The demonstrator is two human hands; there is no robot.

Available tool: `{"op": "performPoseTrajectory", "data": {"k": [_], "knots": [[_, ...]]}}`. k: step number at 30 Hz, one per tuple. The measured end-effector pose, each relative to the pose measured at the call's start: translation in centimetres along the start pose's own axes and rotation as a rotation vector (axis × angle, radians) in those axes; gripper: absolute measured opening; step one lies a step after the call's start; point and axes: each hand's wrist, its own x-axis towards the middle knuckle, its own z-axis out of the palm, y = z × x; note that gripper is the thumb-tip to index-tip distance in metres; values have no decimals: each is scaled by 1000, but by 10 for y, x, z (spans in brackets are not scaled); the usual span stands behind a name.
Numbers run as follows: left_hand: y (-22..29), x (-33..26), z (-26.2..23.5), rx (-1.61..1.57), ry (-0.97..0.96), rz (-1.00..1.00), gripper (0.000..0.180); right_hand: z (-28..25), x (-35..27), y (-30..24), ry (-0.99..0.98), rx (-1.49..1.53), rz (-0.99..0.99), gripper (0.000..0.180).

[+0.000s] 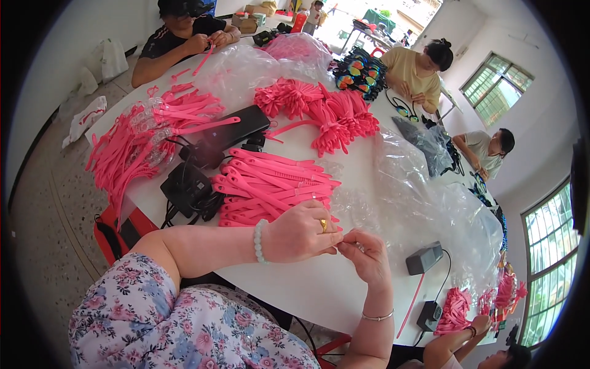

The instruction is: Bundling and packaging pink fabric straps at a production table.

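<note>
My left hand (301, 232), with a gold ring and a beaded bracelet at its wrist, is closed. Its fingertips meet those of my right hand (367, 253), also closed in a pinch. Whatever they hold between them is too small and covered to make out. Right behind my left hand lies a stack of pink rubber straps (270, 181) with notched strips. Small clear plastic pieces (351, 209) lie on the table just beyond my fingertips. Left of the stack, a larger heap of pink straps (138, 138) has clear pieces attached to several of them.
Black power adapters (187, 187) with cables and a black case (236, 127) stand among the straps. Bundled pink straps (332, 117) lie farther back on the white table (270, 286). Clear plastic sheeting (424, 197) spreads to the right, near a grey box (424, 258). Several co-workers sit around, some beside goggles (359, 71).
</note>
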Motion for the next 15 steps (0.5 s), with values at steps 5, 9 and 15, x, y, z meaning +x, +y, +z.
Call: {"op": "performPoseTrajectory", "data": {"k": [5,9,15], "knots": [[0,-2,-2,75,-22,46,24,6,0,-5,17,23,-33,5],[3,-1,-1,1,16,-5,20,1,-2,-5,29,25,-13,4],[3,-2,2,70,17,56,21,0,-2,1,14,125,61,8]]}}
